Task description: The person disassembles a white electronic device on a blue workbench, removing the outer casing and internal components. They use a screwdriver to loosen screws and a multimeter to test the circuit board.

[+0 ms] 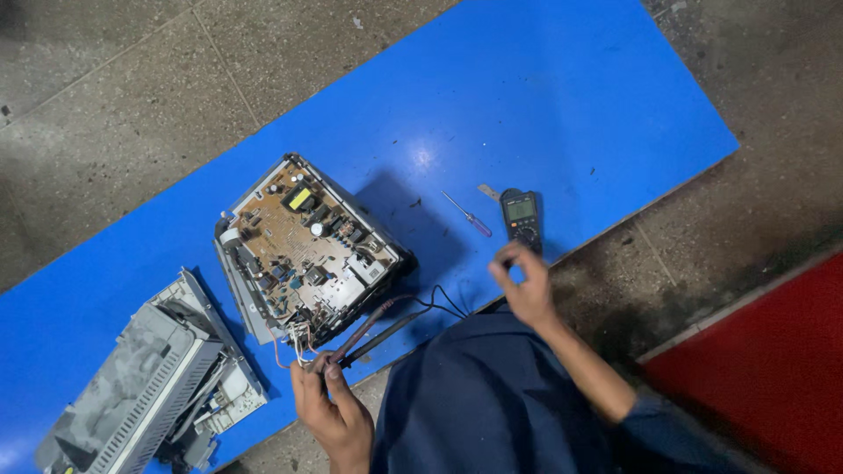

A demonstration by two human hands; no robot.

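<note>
Left hand (332,412) gripping two probes (364,332) at circuit board (307,250); right hand (524,285) with fingertips pinched together near multimeter (522,219); blue counter (544,96).

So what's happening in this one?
A person sits over a blue board on the floor. The left hand grips two test probes, their tips at the wiring on the near edge of an opened device with its circuit board exposed. The right hand reaches toward a dark multimeter, its fingers blurred just short of it. A small screwdriver lies beside the meter, and a grey housing lies at left.
</note>
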